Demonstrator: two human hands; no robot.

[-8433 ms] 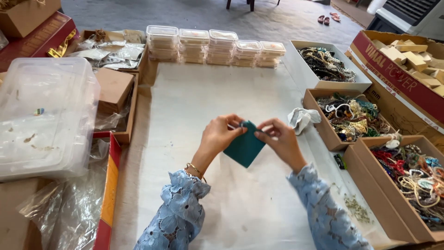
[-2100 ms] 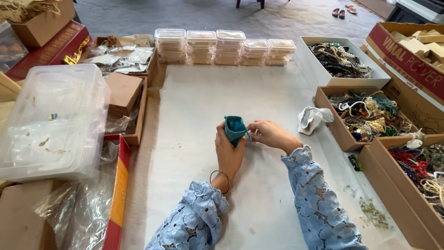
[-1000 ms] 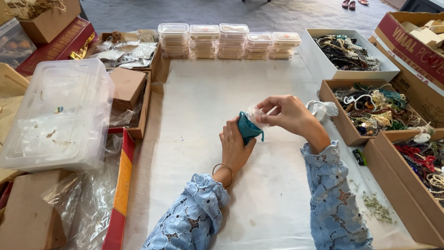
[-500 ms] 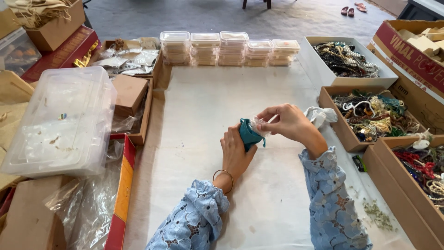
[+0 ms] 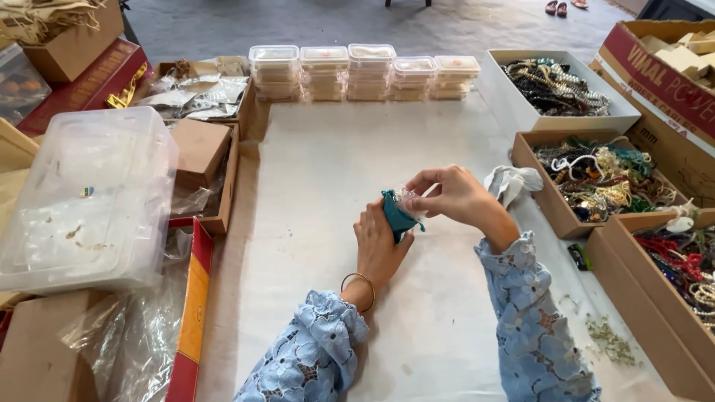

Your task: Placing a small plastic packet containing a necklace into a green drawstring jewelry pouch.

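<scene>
Head view: your left hand (image 5: 378, 242) grips a teal pouch (image 5: 397, 214), half hidden. Your right hand (image 5: 453, 195) pinches a small clear packet (image 5: 409, 199) at its mouth; the contents are unreadable.

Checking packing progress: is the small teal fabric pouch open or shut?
Open: the left hand holds the small teal fabric pouch while the right hand presses a clear packet into its mouth.

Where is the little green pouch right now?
In the head view, the pouch is mid-table, held in the left hand, while the right hand pinches a clear plastic bit at its top.
</scene>
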